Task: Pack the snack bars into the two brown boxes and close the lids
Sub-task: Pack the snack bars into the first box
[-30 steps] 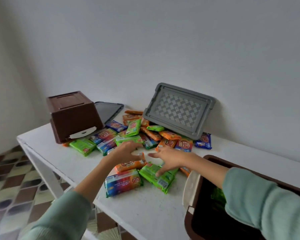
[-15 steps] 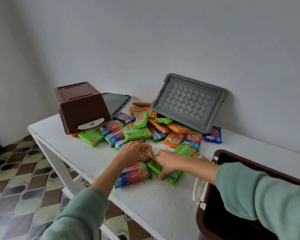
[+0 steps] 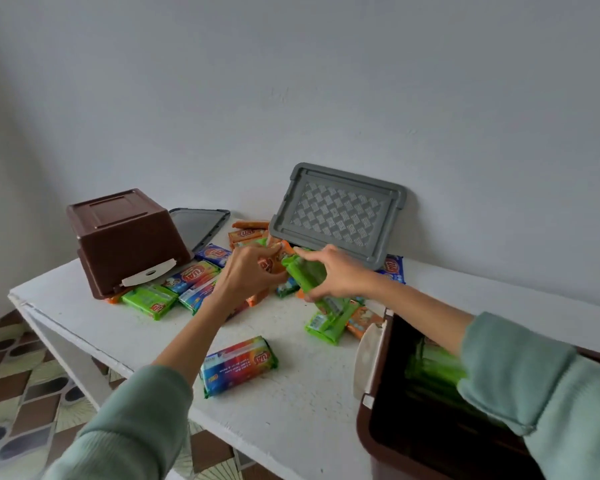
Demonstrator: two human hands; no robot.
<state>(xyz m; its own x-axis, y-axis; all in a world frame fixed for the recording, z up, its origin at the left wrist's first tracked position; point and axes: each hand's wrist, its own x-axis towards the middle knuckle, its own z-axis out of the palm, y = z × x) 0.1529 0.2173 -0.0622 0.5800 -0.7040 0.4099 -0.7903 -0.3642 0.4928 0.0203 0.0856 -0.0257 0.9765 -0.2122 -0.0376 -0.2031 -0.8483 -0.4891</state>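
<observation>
Colourful snack bars lie in a pile (image 3: 194, 282) on the white table (image 3: 291, 403). My left hand (image 3: 246, 275) holds an orange snack bar (image 3: 274, 259) lifted above the pile. Beside it, my right hand (image 3: 333, 275) grips a green snack bar (image 3: 303, 277), also raised. A rainbow bar (image 3: 238, 365) lies alone near the front edge. One brown box (image 3: 371, 431) stands open at the lower right with green bars (image 3: 433, 368) inside. The other brown box (image 3: 125, 240) lies overturned at the back left.
A grey lid (image 3: 336, 213) leans against the wall behind the pile. A second, darker lid (image 3: 198, 226) lies flat by the overturned box. Another green bar (image 3: 326, 323) rests beside the open box. Tiled floor (image 3: 18, 393) shows left of the table's edge.
Both hands have risen from the table with bars in them: the left with an orange one, the right with a green one. The rainbow bar stayed on the table.
</observation>
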